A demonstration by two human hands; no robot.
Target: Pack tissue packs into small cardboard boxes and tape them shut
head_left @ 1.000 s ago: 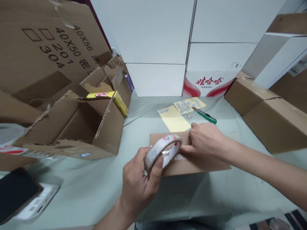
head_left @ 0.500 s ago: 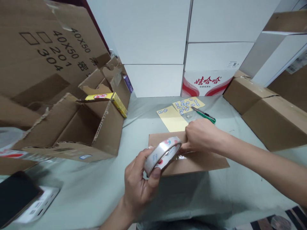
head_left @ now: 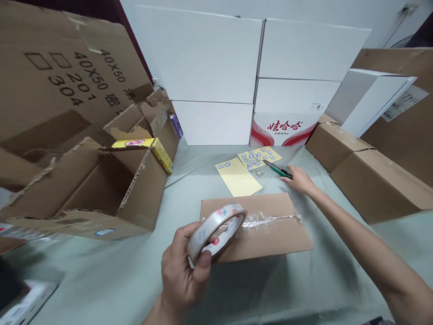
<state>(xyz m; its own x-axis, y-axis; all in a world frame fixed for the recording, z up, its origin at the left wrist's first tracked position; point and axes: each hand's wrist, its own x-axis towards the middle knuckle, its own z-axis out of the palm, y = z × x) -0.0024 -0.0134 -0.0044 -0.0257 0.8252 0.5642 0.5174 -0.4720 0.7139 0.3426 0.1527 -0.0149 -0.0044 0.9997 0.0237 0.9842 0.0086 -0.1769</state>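
Note:
My left hand grips a roll of clear tape, thumb on the near side and fingers behind it. The roll is tilted over the left end of a closed cardboard box. A wrinkled strip of clear tape runs along the seam of the box's top. Beyond the box, my right hand has thumb and fingers around the handle end of a green utility knife, which lies on the cloth. The knife's tip touches a yellow sticker sheet; a second yellow sheet lies beside it.
An open cardboard box stands on the left with a yellow packet on its edge. White boxes form a wall at the back. A long brown carton lies on the right. A white device is at the lower left.
My right hand has left the top of the box and moved away to the utility knife. The taped seam is now uncovered. The view has shifted slightly; my left hand still holds the tape roll.

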